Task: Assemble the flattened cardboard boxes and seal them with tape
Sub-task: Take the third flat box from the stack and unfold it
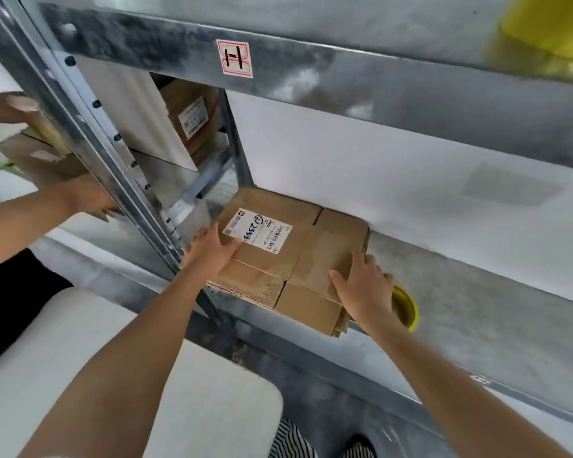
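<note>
The big grey metal shelf rack (311, 77) fills most of the view, and the task's thing lies on its lower shelf board (477, 292): a stack of flat brown cardboard boxes (311, 259), pushed close to the white back wall (377, 160) and sticking out a little over the front edge. The step in hand looks like the very start: picking a flat box off the stack, since nothing here is folded up or taped yet. The left hand (209, 249) lies flat and open on the near left part of the top box, its fingers touching the corner of the white paper label with black print (257, 229). The right hand (361, 285) rests on the near right corner, fingers spread and open, not yet closed around the edge. Next, I think both hands need to hook under the top box and slide it out alone, without dragging the others. A round yellow roll (407, 305) sits just behind the right hand, mostly hidden; it may be tape, but I cannot tell. At far left another person's arm (30, 213) holds a blurry brown box (40, 160), partly cut off by the rack post. How many boxes are in the stack is hard to count. The label's small print is too blurry to read.
</note>
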